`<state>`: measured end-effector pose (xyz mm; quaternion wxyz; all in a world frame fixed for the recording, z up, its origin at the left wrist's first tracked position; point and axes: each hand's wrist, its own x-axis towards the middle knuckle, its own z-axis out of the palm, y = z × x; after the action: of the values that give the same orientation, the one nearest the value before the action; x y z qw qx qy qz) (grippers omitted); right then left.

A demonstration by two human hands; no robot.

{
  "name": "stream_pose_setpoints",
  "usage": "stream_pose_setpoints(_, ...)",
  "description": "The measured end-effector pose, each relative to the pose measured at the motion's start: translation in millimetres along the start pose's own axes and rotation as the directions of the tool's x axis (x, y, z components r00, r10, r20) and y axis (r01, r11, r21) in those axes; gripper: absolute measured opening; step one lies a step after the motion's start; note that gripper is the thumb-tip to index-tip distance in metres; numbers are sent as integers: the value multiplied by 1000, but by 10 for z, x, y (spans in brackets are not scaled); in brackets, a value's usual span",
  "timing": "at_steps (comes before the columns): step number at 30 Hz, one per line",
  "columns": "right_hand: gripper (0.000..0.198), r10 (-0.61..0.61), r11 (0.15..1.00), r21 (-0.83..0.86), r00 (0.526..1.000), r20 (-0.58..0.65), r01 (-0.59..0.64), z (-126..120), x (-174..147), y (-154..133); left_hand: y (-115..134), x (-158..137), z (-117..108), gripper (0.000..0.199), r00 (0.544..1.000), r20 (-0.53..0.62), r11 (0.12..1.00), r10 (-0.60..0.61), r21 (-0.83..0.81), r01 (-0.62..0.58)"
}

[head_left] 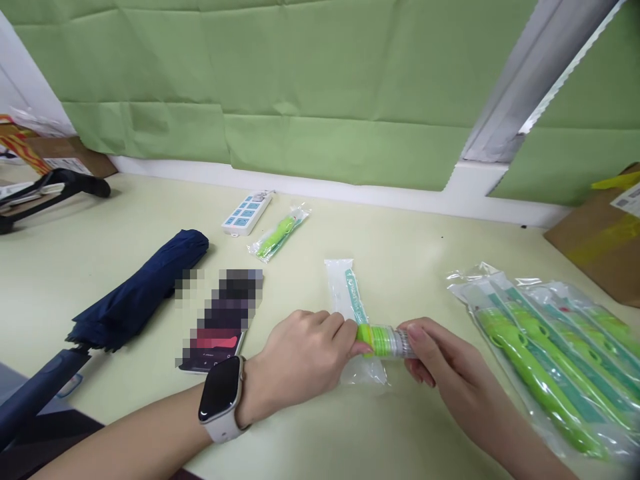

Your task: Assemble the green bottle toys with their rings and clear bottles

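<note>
My left hand (pixel 313 350), with a watch on its wrist, is closed around the green end of a short tube-shaped item (pixel 381 341) with a ribbed, see-through section. At the other end, the fingers of my right hand (pixel 440 357) grip the clear, greyish tip. The item is level and spans the gap between both hands; my fingers hide its two ends. Beneath it a clear plastic sleeve (pixel 345 290) with a teal printed strip lies flat on the table.
Several bagged bright-green items (pixel 545 360) lie at the right, beside a cardboard box (pixel 597 233). One smaller green packet (pixel 279 235) lies by a white power strip (pixel 247 213). A phone (pixel 220 320) and a folded navy umbrella (pixel 145 287) are at the left.
</note>
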<state>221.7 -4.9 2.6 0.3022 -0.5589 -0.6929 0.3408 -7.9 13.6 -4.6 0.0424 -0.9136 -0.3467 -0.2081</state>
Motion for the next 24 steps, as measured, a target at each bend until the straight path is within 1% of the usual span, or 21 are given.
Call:
stream_pose_setpoints(1, 46, -2, 1000, -5, 1000, 16, 2, -5, -6, 7, -1, 5, -25, 43, 999, 28, 999, -25, -43, 26)
stream_pose_setpoints(2, 45, -2, 1000, -8, 999, 34, 2, -16, -15, 13, -2, 14, -53, 42, 995, 71, 989, -68, -124, 76)
stream_pose_setpoints(3, 42, -15, 1000, -13, 999, 47, 16, -34, -25, 18, -5, 27, -80, 41, 984, 127, 962, -123, -228, 149)
stream_pose_setpoints(4, 34, -63, 998, -27, 997, 53, 65, -55, -33, 24, -12, 43, -104, 42, 966, 192, 912, -174, -338, 232)
stream_pose_setpoints(6, 13, -223, 970, -93, 974, 33, 225, -103, -40, 35, -36, 81, -134, 50, 921, 317, 776, -228, -513, 368)
stream_pose_setpoints(7, 10, -299, 944, -140, 954, 27, 299, -125, -35, 42, -52, 99, -139, 53, 905, 357, 725, -229, -558, 404)
stream_pose_setpoints(8, 14, -351, 918, -183, 936, 32, 351, -144, -25, 49, -66, 114, -138, 56, 895, 387, 689, -221, -588, 424)
stream_pose_setpoints(9, 17, -372, 903, -212, 927, 48, 374, -159, -11, 56, -79, 126, -133, 57, 885, 413, 650, -214, -616, 445)
stream_pose_setpoints(11, 19, -348, 910, -203, 932, 98, 361, -175, 19, 67, -93, 138, -120, 57, 870, 446, 587, -210, -654, 477)
stream_pose_setpoints(13, 20, -363, 915, -142, 925, 113, 376, -178, 38, 73, -94, 141, -121, 54, 865, 450, 548, -220, -677, 491)
stream_pose_setpoints(17, 23, -386, 922, -22, 921, 50, 387, -177, 16, 79, -79, 139, -168, 42, 869, 450, 495, -208, -718, 490)
stream_pose_setpoints(20, 22, -356, 933, 60, 934, -3, 356, -178, -10, 96, -63, 135, -188, 38, 890, 416, 508, -187, -734, 450)
stream_pose_setpoints(22, 27, -293, 950, 99, 955, -53, 297, -172, -10, 103, -51, 130, -176, 34, 905, 383, 531, -182, -737, 419)
stream_pose_setpoints(24, 32, -162, 979, 106, 982, -93, 172, -156, 0, 95, -38, 123, -153, 31, 908, 383, 530, -173, -741, 413)
